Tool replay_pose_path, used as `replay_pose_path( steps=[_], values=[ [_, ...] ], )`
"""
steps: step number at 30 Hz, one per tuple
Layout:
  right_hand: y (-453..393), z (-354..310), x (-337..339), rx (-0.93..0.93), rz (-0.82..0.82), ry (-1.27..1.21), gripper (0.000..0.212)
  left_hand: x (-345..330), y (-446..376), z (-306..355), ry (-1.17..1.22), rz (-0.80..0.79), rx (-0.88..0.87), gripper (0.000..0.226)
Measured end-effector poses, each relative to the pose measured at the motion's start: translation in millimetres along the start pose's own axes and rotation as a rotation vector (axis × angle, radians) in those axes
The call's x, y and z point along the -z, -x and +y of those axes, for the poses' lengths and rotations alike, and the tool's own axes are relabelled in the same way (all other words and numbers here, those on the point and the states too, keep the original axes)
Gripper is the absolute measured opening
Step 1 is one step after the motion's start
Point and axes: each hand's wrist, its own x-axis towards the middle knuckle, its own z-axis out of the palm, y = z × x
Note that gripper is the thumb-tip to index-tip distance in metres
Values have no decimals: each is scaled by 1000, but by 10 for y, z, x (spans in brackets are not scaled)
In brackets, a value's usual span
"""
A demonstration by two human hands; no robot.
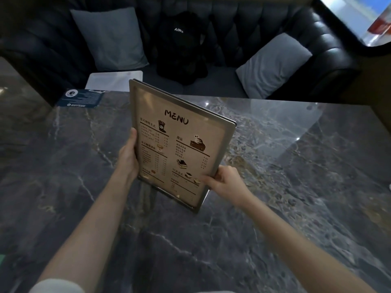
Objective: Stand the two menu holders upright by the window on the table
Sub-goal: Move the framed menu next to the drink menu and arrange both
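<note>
A framed menu holder (184, 132) with a beige "MENU" sheet is held tilted above the middle of the dark marble table (296, 166). My left hand (128, 157) grips its left edge. My right hand (224, 182) grips its lower right edge, thumb on the front. A second edge shows behind the top rim, so two holders may be stacked; I cannot tell. The window (355, 17) is at the top right corner.
A blue card (81, 98) lies at the table's far left corner, with a white board (114, 80) behind it. Beyond the table stands a black sofa with two grey cushions (110, 37) (273, 64) and a black backpack (182, 43).
</note>
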Motion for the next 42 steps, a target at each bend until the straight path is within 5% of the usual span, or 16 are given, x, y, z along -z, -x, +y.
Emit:
replay_pose_path(
  steps=[4,16,42],
  values=[
    [29,-1,133,-1,18,-52,22,-146,23,55,32,21,1,45],
    [337,77,980,-9,140,-182,22,-1118,172,375,-54,-1,31,62],
    [1434,1419,3758,-61,305,-119,24,-4522,599,-359,-136,-305,35,59]
  ],
)
